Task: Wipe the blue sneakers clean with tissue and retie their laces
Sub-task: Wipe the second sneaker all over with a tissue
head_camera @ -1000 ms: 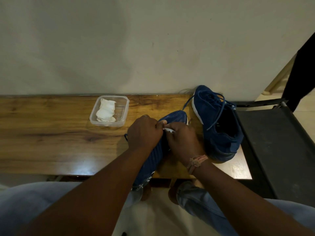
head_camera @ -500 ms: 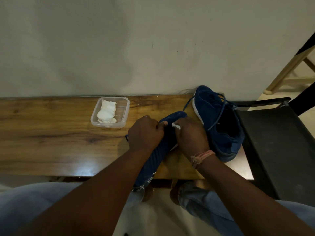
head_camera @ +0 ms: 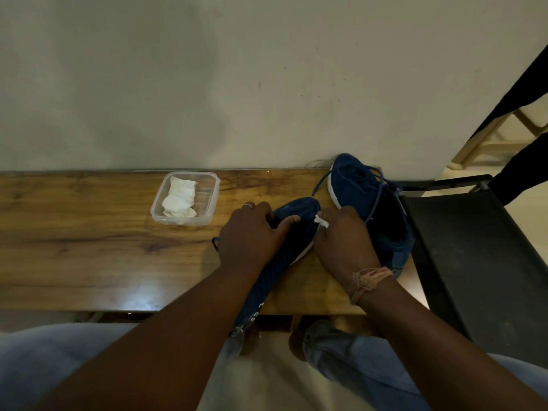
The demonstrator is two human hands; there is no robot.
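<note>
One blue sneaker (head_camera: 299, 212) lies on its side across the wooden table (head_camera: 89, 247), toe toward the wall, heel past the near edge. My left hand (head_camera: 252, 232) grips it from the left side. My right hand (head_camera: 344, 238) pinches a small white tissue (head_camera: 321, 221) against the sneaker's right edge near the toe. The second blue sneaker (head_camera: 364, 203) stands at the table's right end, its laces loose.
A clear plastic container (head_camera: 213, 185) with white tissue (head_camera: 179, 198) inside sits near the wall, left of the shoes. A black chair (head_camera: 480, 247) stands right of the table. The wall runs directly behind the table. My knees are under the near edge.
My right hand with the tissue has shifted right and down along the sneaker's side. My left hand keeps its hold on the sneaker.
</note>
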